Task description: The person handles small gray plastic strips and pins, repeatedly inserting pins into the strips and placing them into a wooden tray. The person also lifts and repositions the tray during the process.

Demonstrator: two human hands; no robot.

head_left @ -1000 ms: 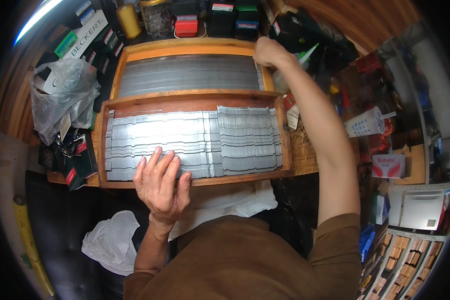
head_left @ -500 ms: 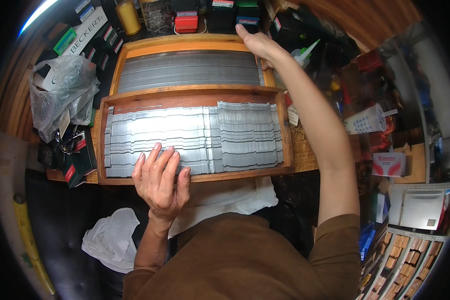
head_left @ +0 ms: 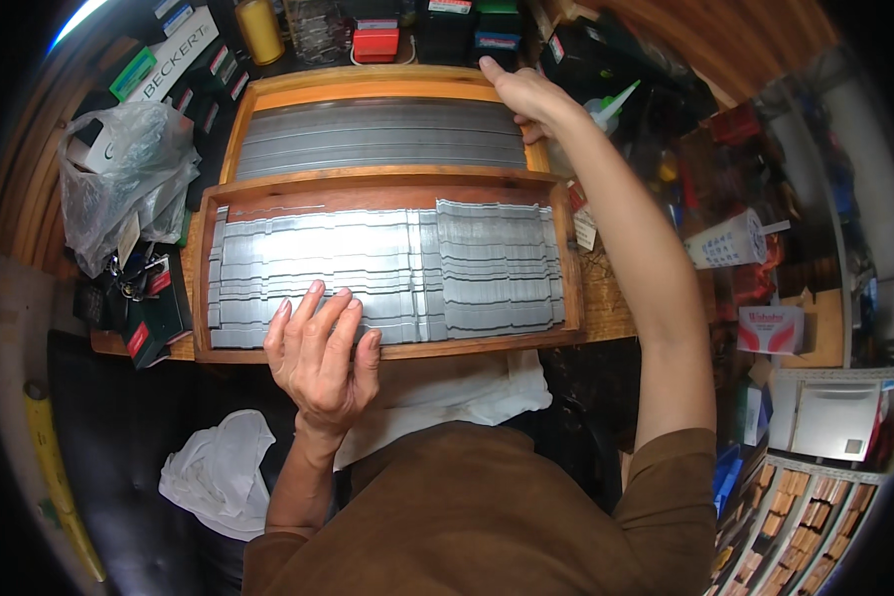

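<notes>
A reddish-brown wooden tray (head_left: 387,183) lies in front of me, holding a dense row of thin grey metal strips (head_left: 328,253). The strips at its right end form a separate block. My left hand (head_left: 323,363) rests over the tray's near edge, fingers extended and slightly apart, their tips on the strips. Behind it lies a lighter wooden tray (head_left: 368,87) with long grey metal strips (head_left: 377,139). My right hand (head_left: 534,99) reaches to that tray's far right corner, its thumb along the top and its fingers bent around the right side rail.
A clear plastic bag (head_left: 134,174) and a key bunch (head_left: 139,273) sit left of the trays. Dark boxes, a yellow spool (head_left: 258,32) and a red box (head_left: 375,45) line the back. A drink cup (head_left: 727,241) stands at the right. White cloth (head_left: 221,472) lies lower left.
The view has shifted slightly. My right hand's bent fingers show more clearly at the far tray's side rail; my left hand stays on the strips.
</notes>
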